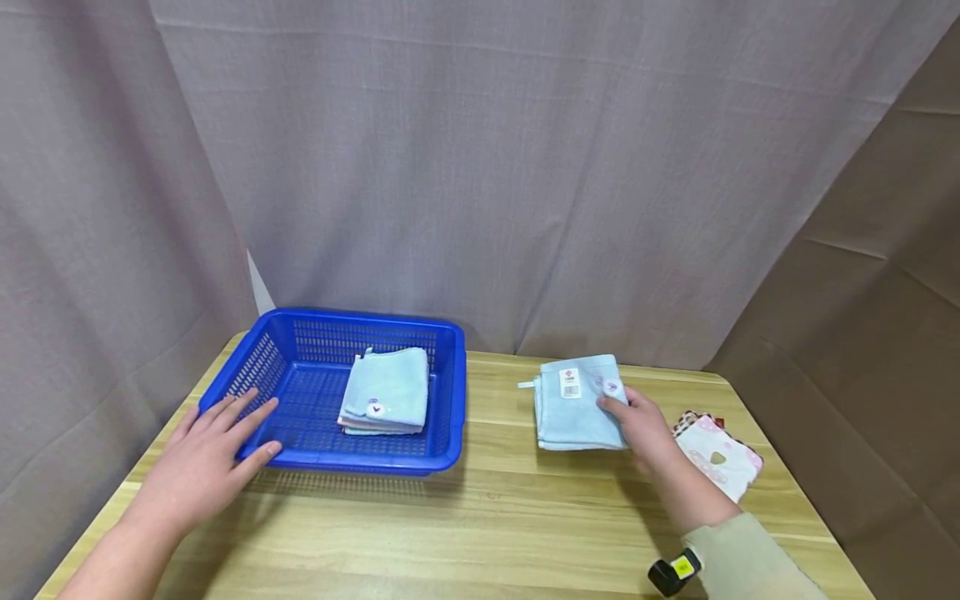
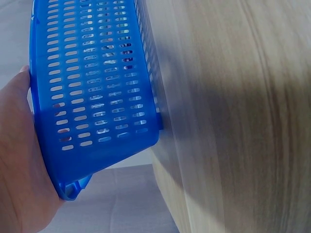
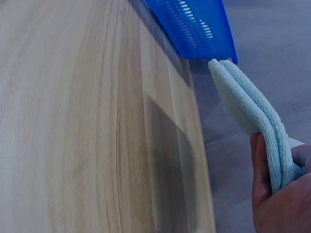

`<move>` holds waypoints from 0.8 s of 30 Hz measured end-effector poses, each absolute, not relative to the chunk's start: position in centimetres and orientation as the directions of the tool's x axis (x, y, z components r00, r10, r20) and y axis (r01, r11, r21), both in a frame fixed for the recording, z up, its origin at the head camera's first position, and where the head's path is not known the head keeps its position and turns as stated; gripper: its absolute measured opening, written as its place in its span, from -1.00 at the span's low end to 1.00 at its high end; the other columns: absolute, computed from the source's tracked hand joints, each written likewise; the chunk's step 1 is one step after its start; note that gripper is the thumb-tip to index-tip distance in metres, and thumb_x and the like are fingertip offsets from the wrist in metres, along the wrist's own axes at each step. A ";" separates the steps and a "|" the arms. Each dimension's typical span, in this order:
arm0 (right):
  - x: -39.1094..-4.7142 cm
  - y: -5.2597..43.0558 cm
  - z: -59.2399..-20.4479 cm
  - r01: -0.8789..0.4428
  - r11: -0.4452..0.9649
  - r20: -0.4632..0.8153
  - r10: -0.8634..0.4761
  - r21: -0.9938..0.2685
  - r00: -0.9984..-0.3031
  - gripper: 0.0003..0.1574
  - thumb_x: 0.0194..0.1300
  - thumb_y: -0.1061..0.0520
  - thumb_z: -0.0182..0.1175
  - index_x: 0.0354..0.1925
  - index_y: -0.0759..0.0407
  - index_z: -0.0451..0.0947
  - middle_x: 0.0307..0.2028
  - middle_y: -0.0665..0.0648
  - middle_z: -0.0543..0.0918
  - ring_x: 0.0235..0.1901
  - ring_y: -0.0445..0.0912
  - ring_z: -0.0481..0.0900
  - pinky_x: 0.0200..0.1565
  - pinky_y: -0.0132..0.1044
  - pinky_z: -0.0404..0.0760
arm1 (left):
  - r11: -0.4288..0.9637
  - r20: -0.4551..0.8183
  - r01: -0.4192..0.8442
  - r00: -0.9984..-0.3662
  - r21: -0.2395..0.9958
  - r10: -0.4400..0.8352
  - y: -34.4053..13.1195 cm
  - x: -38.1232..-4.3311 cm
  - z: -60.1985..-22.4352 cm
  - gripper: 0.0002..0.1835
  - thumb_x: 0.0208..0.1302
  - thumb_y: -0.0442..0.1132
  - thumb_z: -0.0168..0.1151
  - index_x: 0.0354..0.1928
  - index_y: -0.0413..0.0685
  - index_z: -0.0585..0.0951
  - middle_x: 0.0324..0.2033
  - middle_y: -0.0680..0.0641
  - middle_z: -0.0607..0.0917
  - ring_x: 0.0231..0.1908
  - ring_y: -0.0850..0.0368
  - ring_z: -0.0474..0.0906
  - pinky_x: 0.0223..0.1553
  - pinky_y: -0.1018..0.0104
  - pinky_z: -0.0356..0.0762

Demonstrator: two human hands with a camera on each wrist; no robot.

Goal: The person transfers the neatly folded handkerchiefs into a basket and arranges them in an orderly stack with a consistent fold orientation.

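My right hand (image 1: 647, 427) grips a folded light blue towel (image 1: 576, 421) by its right edge, thumb on top. That towel bears a white paper label, a round purple emblem and a small loop at its left. In the right wrist view the folded towel (image 3: 250, 111) is held above the table, its shadow below. My left hand (image 1: 201, 468) rests on the near left corner of a blue plastic basket (image 1: 345, 461), fingers spread over the rim. Folded towels (image 1: 390, 385) lie stacked inside the basket, toward its right side, a light blue one on top.
On the table's right side, beyond my right forearm, lies a pink and white patterned cloth (image 1: 723, 467) with a brown-checked edge under it. The wooden table (image 1: 480, 533) backs onto a grey curtain (image 1: 525, 183). A brown curtain (image 1: 862, 333) borders it on the right.
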State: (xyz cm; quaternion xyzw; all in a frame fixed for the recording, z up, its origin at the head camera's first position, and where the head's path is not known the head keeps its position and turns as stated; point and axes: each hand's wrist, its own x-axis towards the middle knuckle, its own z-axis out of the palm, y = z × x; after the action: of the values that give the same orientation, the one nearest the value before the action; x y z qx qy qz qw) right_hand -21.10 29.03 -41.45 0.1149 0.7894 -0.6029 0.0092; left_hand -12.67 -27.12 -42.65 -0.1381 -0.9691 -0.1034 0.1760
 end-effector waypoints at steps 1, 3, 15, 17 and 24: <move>-21.0 28.9 -41.4 0.191 0.242 -0.153 0.167 -0.951 -0.974 -0.33 0.45 0.08 0.15 0.40 0.32 0.27 -0.26 -0.07 0.62 -0.41 -0.29 0.61 -0.32 -0.41 0.64 | 0.940 0.369 0.304 -0.900 0.152 0.231 -27.1 -12.6 -42.6 -0.34 0.39 0.22 0.11 0.40 0.04 0.42 0.38 -0.27 0.36 0.32 -0.43 0.22 0.36 -0.42 -0.19; -20.9 28.7 -41.3 0.189 0.228 -0.154 0.160 -0.955 -0.975 -0.34 0.45 0.08 0.15 0.40 0.31 0.27 -0.29 -0.11 0.62 -0.41 -0.29 0.61 -0.32 -0.41 0.64 | 0.941 0.367 0.303 -0.901 0.152 0.231 -27.1 -12.6 -42.5 -0.34 0.39 0.22 0.11 0.40 0.04 0.42 0.38 -0.27 0.36 0.33 -0.43 0.22 0.36 -0.42 -0.19; -20.3 27.6 -40.2 0.181 0.162 -0.166 0.102 -0.970 -0.981 -0.29 0.46 0.09 0.13 0.44 0.31 0.21 -0.32 -0.11 0.67 -0.42 -0.27 0.66 -0.33 -0.39 0.66 | 0.942 0.351 0.297 -0.908 0.154 0.229 -27.1 -12.5 -42.5 -0.33 0.41 0.24 0.07 0.41 0.05 0.41 0.38 -0.28 0.35 0.33 -0.44 0.21 0.34 -0.43 -0.15; -20.3 27.4 -40.0 0.177 0.155 -0.163 0.097 -0.972 -0.982 -0.29 0.46 0.09 0.13 0.44 0.32 0.21 -0.32 -0.11 0.67 -0.42 -0.26 0.66 -0.33 -0.39 0.66 | 0.942 0.348 0.296 -0.910 0.156 0.228 -27.1 -12.5 -42.5 -0.33 0.41 0.24 0.07 0.42 0.05 0.40 0.38 -0.28 0.35 0.33 -0.44 0.20 0.34 -0.43 -0.15; -20.1 26.9 -39.9 0.176 0.099 -0.168 0.080 -0.979 -0.983 -0.30 0.46 0.14 0.12 0.43 0.35 0.19 -0.34 -0.10 0.69 -0.42 -0.24 0.68 -0.31 -0.37 0.68 | 0.942 0.351 0.299 -0.907 0.151 0.232 -27.1 -12.6 -42.6 -0.34 0.40 0.22 0.10 0.42 0.05 0.40 0.38 -0.28 0.35 0.34 -0.43 0.20 0.36 -0.41 -0.19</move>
State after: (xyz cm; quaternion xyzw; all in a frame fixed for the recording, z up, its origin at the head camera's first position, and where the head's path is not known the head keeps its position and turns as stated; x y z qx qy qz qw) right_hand -20.12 26.86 -39.94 0.0862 0.7404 -0.6656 0.0360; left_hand -12.56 -27.07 -42.56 -0.1367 -0.9712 -0.1014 0.1666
